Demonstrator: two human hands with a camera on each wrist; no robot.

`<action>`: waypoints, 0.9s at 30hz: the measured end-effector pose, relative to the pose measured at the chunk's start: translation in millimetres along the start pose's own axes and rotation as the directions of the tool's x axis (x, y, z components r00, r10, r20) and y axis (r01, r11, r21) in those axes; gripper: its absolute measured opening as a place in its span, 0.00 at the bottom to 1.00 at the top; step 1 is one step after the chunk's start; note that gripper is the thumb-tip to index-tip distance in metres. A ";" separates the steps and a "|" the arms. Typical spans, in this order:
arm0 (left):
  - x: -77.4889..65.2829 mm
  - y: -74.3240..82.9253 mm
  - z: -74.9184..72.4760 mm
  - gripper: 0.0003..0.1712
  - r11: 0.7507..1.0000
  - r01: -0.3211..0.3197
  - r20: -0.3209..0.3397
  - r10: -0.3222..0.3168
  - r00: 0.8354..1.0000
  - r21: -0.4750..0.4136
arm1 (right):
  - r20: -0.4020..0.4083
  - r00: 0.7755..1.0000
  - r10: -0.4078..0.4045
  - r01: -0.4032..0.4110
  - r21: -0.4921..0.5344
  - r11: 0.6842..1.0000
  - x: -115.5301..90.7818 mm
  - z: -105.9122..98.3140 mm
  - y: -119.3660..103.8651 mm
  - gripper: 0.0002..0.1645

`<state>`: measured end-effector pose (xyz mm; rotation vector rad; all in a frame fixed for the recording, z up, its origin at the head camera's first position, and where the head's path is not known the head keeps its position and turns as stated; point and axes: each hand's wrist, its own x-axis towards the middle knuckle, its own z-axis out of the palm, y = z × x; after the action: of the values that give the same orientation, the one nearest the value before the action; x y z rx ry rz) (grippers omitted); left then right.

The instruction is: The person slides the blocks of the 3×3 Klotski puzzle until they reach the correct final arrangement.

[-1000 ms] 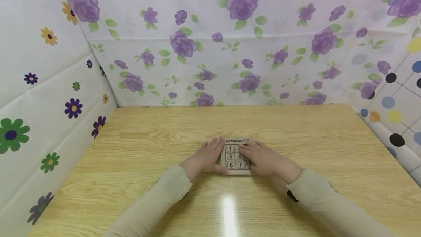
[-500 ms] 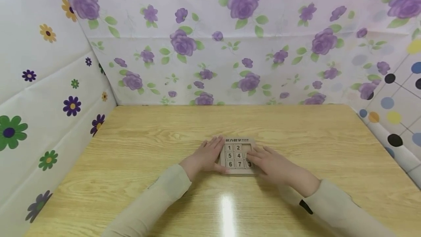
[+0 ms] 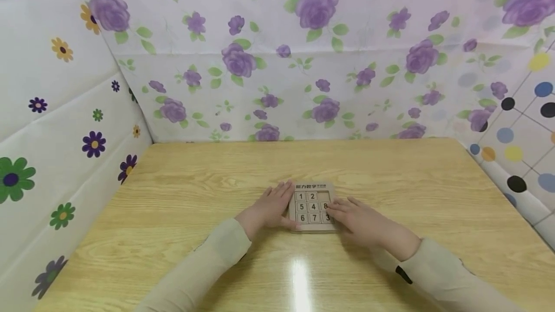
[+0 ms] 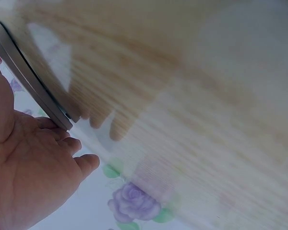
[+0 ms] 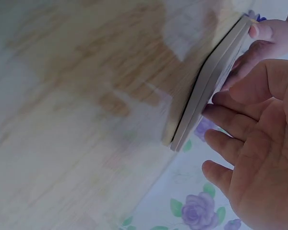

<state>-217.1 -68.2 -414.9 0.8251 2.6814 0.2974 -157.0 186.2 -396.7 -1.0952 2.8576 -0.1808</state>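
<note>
A small wooden number slide puzzle (image 3: 314,228) lies flat on the table in the head view. Its rows read 1 2 and a vacant slot at top right, then 5 4 8, then 6 7 3. My left hand (image 3: 270,208) holds the frame's left side, thumb at the lower left corner and fingers along the upper left. My right hand (image 3: 362,220) lies at the right side, with loosely straight fingertips at the 8 tile (image 3: 325,206). Seen edge-on, the puzzle frame (image 5: 201,91) stands beside the relaxed fingers in the right wrist view.
The wood-grain table (image 3: 208,172) reflects a bright light near its front. Behind it hangs a cloth with purple roses (image 3: 316,8). A daisy-print cloth (image 3: 56,81) bounds the left, and a dotted cloth (image 3: 520,134) the right.
My right hand has drawn back to the right from over the upper right tiles, uncovering the vacant slot and the 8 tile. The left hand stays on the puzzle.
</note>
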 end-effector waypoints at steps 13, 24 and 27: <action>-1.2 0.7 -0.6 0.67 1.000 -0.001 -0.004 0.001 1.000 -0.010 | 0.003 0.999 0.039 -0.039 -0.083 0.996 11.4 2.7 -0.9 0.27; -1.6 2.1 -2.6 0.67 1.000 0.001 0.002 -0.001 1.000 0.001 | -0.006 0.996 0.086 -0.086 -0.101 0.991 21.7 2.7 1.0 0.27; -2.1 1.7 -2.5 0.67 1.000 0.005 0.003 -0.005 1.000 0.002 | -0.005 0.998 0.069 -0.069 -0.097 0.993 17.1 1.1 -0.7 0.27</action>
<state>-215.5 -68.3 -411.6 0.8184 2.6809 0.2921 -169.1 174.1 -398.3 -1.0095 2.9285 -0.0393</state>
